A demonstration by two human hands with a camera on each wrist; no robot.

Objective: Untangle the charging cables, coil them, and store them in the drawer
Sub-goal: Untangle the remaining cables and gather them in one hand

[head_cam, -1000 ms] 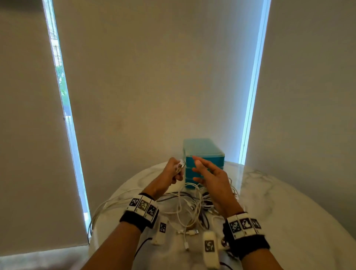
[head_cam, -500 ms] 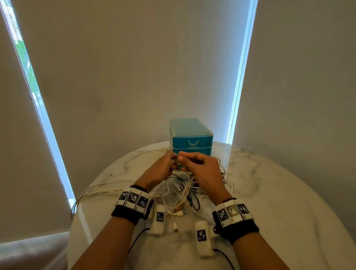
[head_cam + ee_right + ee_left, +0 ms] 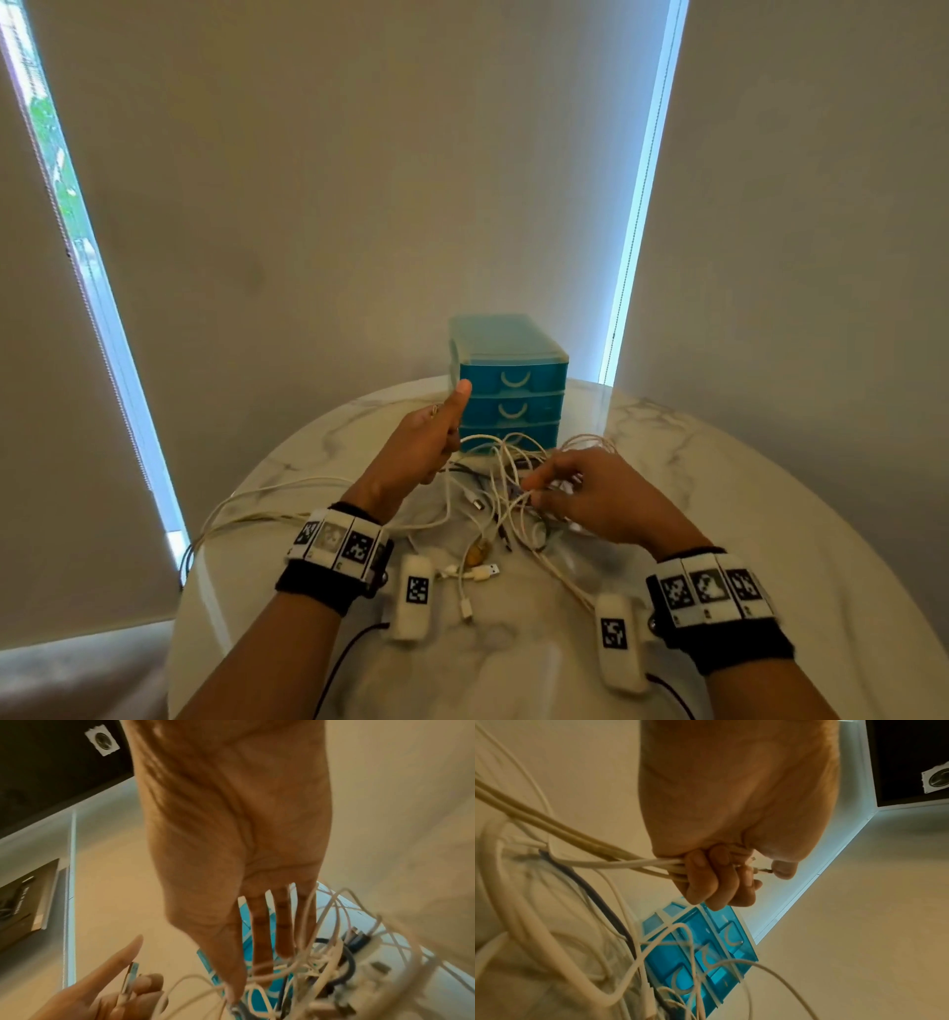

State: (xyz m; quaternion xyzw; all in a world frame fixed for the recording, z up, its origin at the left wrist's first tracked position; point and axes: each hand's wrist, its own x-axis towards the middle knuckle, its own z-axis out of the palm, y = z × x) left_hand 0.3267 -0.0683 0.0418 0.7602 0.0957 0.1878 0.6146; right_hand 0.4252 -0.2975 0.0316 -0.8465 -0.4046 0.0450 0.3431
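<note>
From the head view, the left hand (image 3: 429, 442) is gripping a bunch of thin white charging cables (image 3: 493, 493) with its thumb raised, while the right hand (image 3: 590, 496) is reaching with loosely spread fingers into the tangle lying on the round white marble table (image 3: 770, 514); to free a strand well, the left probably ought to be holding steady while the right is easing single loops apart, not tugging. The small blue translucent plastic three-drawer unit (image 3: 508, 385) is standing just behind the tangle, all drawers looking closed, contents hidden. In the left wrist view, curled fingers (image 3: 706, 874) are clamping several cream strands. In the right wrist view, straight fingers (image 3: 259, 923) are poking among loops, holding nothing that I can see.
</note>
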